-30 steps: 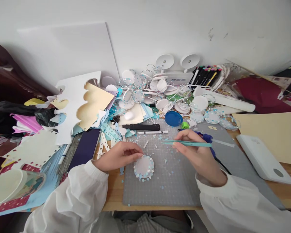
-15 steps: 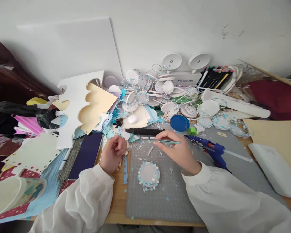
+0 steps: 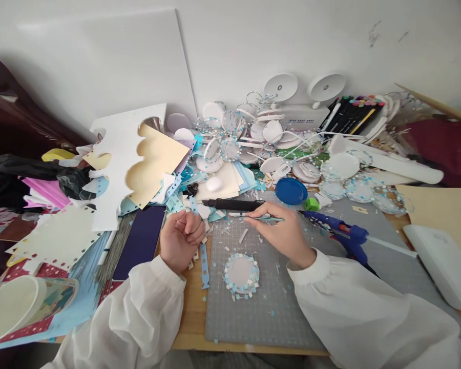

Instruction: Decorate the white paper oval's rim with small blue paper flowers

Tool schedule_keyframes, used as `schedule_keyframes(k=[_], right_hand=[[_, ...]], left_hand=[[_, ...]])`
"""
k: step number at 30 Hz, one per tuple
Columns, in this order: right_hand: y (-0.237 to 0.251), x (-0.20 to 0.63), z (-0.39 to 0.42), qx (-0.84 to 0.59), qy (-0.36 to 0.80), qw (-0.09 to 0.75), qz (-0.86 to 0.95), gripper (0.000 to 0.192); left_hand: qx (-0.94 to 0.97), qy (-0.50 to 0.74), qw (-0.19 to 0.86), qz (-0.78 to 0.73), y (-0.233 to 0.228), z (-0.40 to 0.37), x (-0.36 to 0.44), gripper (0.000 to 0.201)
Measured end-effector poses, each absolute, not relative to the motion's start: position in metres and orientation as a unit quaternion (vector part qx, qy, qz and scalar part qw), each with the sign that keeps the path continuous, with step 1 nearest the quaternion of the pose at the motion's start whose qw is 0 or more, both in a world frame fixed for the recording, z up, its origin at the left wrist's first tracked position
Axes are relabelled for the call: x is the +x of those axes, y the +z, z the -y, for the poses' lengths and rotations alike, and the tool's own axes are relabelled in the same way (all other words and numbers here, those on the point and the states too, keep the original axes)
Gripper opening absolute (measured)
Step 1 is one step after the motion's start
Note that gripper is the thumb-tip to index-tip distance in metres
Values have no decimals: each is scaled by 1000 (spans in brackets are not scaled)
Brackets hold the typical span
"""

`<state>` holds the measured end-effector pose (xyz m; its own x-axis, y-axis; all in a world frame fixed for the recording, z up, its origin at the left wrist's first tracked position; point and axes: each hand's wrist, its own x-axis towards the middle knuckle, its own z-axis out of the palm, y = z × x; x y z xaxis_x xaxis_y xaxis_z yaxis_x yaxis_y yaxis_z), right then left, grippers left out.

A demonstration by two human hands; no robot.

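Observation:
My right hand (image 3: 282, 233) holds teal tweezers (image 3: 267, 219) over the top left of the grey cutting mat (image 3: 276, 307), their tips pointing left among small paper scraps near a black craft knife (image 3: 234, 204). My left hand (image 3: 182, 238) rests at the mat's left edge with its fingers curled; whether it holds anything is unclear. It lies beside a blue punched paper strip (image 3: 204, 259). Between the hands, lower on the mat, lies a white paper disc (image 3: 242, 273) edged with tiny blue and white pieces. Nothing touches the disc.
A blue glue gun (image 3: 343, 234) lies right of my right hand. A blue lid (image 3: 291, 191), several decorated discs (image 3: 343, 166) and a marker set (image 3: 351, 115) crowd the back. Cut card sheets (image 3: 138, 164) and a dark blue sheet (image 3: 140, 241) sit left. A white box (image 3: 441, 266) is at right.
My left hand let go of the disc and drew back left to the mat's edge, fingers curling. My right hand carried the tweezers left toward the craft knife. The view shifted left.

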<state>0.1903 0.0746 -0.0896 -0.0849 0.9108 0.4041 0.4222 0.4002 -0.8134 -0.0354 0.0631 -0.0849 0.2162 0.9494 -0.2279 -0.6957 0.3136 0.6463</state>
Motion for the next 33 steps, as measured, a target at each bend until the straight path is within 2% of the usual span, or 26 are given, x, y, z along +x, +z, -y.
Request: schedule_keyframes(k=[8,14,22,33], right_hand=[[-63,222,-56,-474,180,511,694,10],[-66,246,-23,-478,130,505,707,18],[-77,248,-11,-483,170,499,699,18],[-79,198,-48,-433,264,445,738,12]], left_hand=[[198,544,761,-294,-87,-65,-38,39],[200,537,762,-300,-86,-66,-37,37],[206,534,758,-313,-85,-65,-37,37],[200,542,760,-297,-85,-64,-35,35]])
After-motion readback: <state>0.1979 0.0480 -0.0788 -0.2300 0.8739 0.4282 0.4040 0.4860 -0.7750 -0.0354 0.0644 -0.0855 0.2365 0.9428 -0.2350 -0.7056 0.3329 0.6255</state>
